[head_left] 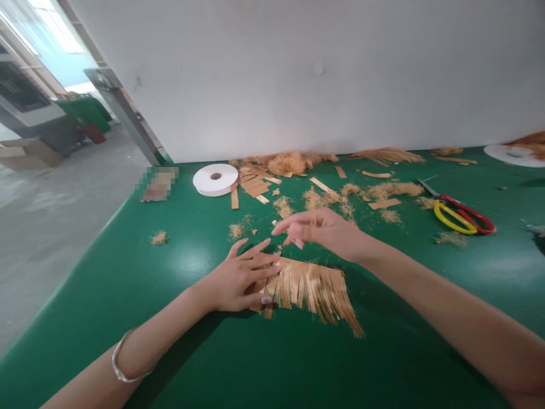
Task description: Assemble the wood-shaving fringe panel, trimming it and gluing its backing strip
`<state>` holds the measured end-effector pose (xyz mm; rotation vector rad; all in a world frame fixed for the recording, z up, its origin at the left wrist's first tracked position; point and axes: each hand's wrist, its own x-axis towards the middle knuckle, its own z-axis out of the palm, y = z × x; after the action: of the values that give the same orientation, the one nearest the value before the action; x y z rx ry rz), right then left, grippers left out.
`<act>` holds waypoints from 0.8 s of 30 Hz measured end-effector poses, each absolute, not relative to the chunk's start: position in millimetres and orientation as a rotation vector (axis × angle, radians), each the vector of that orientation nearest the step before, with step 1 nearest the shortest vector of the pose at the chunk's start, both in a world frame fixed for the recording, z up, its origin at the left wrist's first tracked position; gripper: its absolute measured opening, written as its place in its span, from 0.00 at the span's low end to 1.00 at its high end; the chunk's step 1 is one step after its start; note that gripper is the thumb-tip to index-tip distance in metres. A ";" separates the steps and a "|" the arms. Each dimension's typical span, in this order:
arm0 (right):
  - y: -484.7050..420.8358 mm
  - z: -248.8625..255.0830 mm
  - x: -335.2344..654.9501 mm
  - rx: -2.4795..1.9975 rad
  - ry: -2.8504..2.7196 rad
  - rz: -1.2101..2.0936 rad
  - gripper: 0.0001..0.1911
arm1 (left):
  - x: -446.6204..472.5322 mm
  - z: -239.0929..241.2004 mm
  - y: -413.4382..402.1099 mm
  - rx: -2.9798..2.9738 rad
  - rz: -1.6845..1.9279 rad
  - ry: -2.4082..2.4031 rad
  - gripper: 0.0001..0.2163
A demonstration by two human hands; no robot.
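Note:
My left hand (242,278) lies with its fingers spread over the left end of a fringed strip of tan fibre (310,284). The strip rests on the green table, its loose strands pointing toward me and to the right. Just above the strip's far edge, my right hand (319,230) hovers with fingers loosely bent and apart; I see nothing gripped in it. A few tan wisps show against that hand. Small tufts of fibre (283,205) lie beyond it. Part of the strip is hidden under my left hand.
Red-and-yellow-handled scissors (462,218) lie at the right. A white tape roll (215,179) sits at the back left beside flat tan strips (254,183). A heap of loose fibre (293,163) lies against the white wall (315,74). The table's left edge borders a grey floor (106,182).

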<state>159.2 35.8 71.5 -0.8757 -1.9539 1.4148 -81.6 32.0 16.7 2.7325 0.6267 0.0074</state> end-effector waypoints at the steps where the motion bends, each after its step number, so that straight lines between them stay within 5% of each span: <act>1: 35.8 70.4 158.1 -0.966 -2.058 1.251 0.18 | -81.3 17.4 31.9 2.725 0.011 0.627 0.26; 4: 35.0 66.9 154.7 -1.112 -2.307 0.854 0.17 | -80.6 19.0 31.5 2.687 0.036 0.634 0.26; 9: 35.5 65.6 146.9 -1.082 -2.354 0.767 0.16 | -83.1 17.9 33.1 2.503 0.223 0.688 0.16; 15: 45.2 72.3 135.3 -0.983 -2.195 0.888 0.12 | -66.7 22.4 42.2 1.667 0.856 0.867 0.14; 17: 48.1 74.0 131.8 -0.966 -2.113 0.971 0.12 | -52.0 25.3 47.3 1.481 0.801 0.750 0.18; 20: 48.8 77.0 136.6 -0.959 -2.005 1.183 0.13 | -32.9 26.7 55.5 1.434 0.666 0.734 0.08; 24: 40.1 80.0 175.0 -1.031 -1.901 1.423 0.14 | -30.3 26.9 64.1 1.455 0.679 0.917 0.11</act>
<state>175.0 40.1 80.0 -1.0313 -1.9014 1.4233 -30.3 64.1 26.9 1.4545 0.9168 0.6788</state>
